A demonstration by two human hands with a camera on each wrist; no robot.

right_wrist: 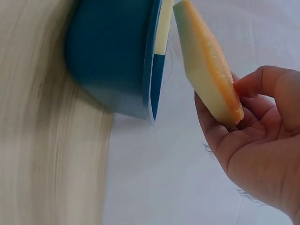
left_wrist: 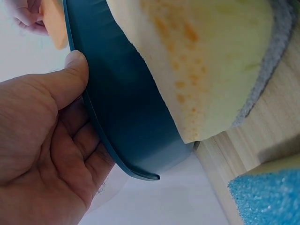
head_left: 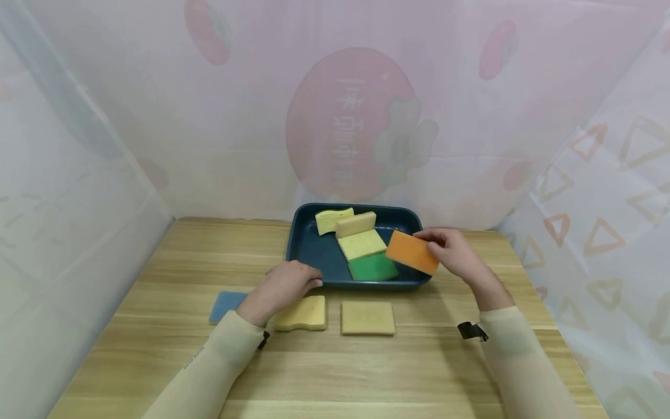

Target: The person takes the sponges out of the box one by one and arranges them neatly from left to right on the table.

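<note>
Head view: the right hand (head_left: pixel 455 253) pinches the orange sponge (head_left: pixel 412 252) by its right end over the tray (head_left: pixel 309 244); left fingers (head_left: pixel 309 283) rest relaxed on the rim.

Right wrist view: fingers (right_wrist: pixel 262 84) curl round the sponge's edge; it looks light, soft, compressible.

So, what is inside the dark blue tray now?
The tray holds a wavy yellow sponge, a beige sponge, a pale yellow sponge and a green sponge. The overlapping sponges hide the floor beneath them, so more could lie there.
</note>
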